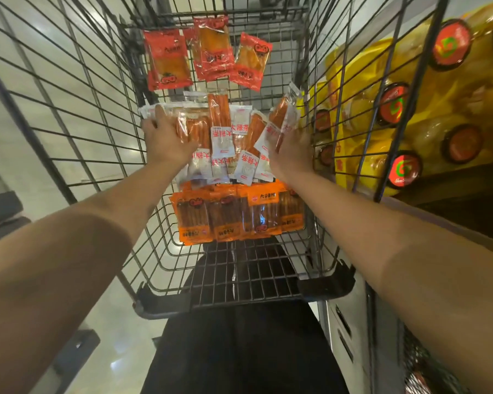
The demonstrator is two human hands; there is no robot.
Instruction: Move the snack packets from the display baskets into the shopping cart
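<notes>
Two bare forearms reach down into a wire shopping cart [103,129] that stands on a pale, glossy tiled floor [69,89] throwing back soft ceiling light. The cart's dark mesh walls rise on both sides and its black-capped near rim crosses the lower middle of the view, above the person's dark trousers [245,351].

Beyond the right wall, seen through the mesh, a display of yellow-wrapped goods with round red and green labels [450,42] sits on a shelf just beside the cart. A grey panel with slots [345,331] stands at the lower right.

Inside the cart lie three groups of snack packets. Red packets [168,59] rest at the far end, some overlapping. Orange packets [231,214] are stacked in a row nearest the person. Between them is a loose heap of clear and white packets [222,137] showing orange sticks inside.

The left hand [165,137] rests on the left edge of that heap, its grip curled over the top of a clear packet. The right hand [293,155] is at the heap's right edge by the cart wall, blurred; packets stand against its fingers, but whether its grip is holding them or lying wide cannot be told.
</notes>
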